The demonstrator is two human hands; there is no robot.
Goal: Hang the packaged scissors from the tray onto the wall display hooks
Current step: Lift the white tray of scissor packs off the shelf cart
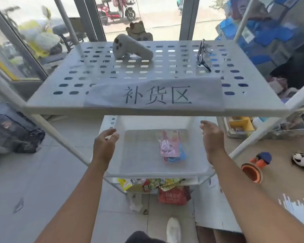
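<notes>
A clear plastic tray (153, 171) sits on the middle level of a white rack, below the top shelf. Inside it lie a few packaged scissors (170, 146), pink and blue cards stacked right of centre. My left hand (104, 143) hovers at the tray's left wall, fingers curled and apart, holding nothing. At the tray's right wall my right hand (211, 137) is open with fingers spread, also holding nothing. No wall hooks are in view.
The perforated white top shelf (60, 95) carries a paper sign (156, 95), a grey controller (130, 49) and black glasses (203, 55). Snack packets (165, 188) lie on the bottom level. Toys (258, 165) sit on the floor at right, a dark bag (16, 134) at left.
</notes>
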